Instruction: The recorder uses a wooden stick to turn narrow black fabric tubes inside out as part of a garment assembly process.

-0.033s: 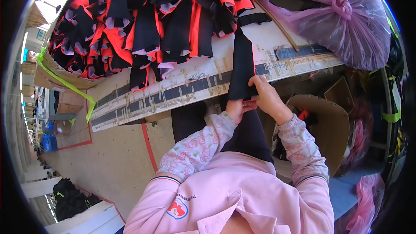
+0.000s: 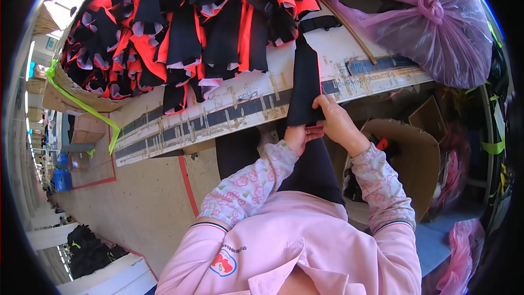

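Observation:
A wide black fabric strap (image 2: 304,79) with a red-orange edge hangs over the front edge of the worktable (image 2: 256,110). My left hand (image 2: 297,139) is under its near end, fingers curled beneath the fabric and partly hidden by it. At the strap's right edge, my right hand (image 2: 334,119) pinches the fabric between thumb and fingers. A black webbing piece with a buckle (image 2: 321,23) lies at the strap's far end; whether they are joined I cannot tell. Beyond, to the left, similar black and red-orange straps (image 2: 188,38) are heaped on the table.
A knotted translucent purple bag (image 2: 431,27) fills the table's right end, beside a thin wooden stick (image 2: 349,31). Below the edge on the right stands an open cardboard box (image 2: 412,158). A yellow-green band (image 2: 82,106) hangs at the left. Red lines (image 2: 188,186) mark the floor.

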A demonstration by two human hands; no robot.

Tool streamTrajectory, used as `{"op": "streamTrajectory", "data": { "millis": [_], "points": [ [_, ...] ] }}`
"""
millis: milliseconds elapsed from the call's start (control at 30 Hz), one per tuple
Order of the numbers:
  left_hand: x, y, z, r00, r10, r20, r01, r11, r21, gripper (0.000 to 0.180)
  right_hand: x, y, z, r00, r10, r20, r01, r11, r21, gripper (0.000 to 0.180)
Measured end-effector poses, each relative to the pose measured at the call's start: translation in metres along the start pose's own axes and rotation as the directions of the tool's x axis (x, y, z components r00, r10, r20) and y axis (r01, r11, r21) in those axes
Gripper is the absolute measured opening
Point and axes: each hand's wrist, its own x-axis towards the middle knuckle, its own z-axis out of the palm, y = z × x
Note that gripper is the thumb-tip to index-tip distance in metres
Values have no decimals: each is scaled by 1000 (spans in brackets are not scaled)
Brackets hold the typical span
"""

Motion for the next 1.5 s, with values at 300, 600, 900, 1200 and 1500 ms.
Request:
{"op": "streamTrajectory", "data": {
  "millis": [300, 600, 900, 1200, 1500],
  "points": [
    [-2, 3, -3, 999, -14, 43, 11, 998, 68, 41, 1, 6, -5, 996, -53, 69, 53, 999, 0, 39],
    [10, -24, -5, 985, 170, 18, -171, 978, 122, 32, 55, -32, -3, 889, -311, -337, 188, 917, -351, 62],
    [6, 2, 7, 997, -69, 29, 64, 988, 142, 30, 93, 38, 30, 933, -318, -167, 186, 826, -532, 68],
    [7, -9, 5, 998, 25, 56, -33, 988, 149, 29, 119, 109, -69, 822, -65, -566, -404, 634, -660, 31],
    [5, -6, 16, 997, -14, 70, 3, 989, 145, 34, 81, 152, -77, 923, -50, -381, -185, 811, -554, 9]
  ]
}}
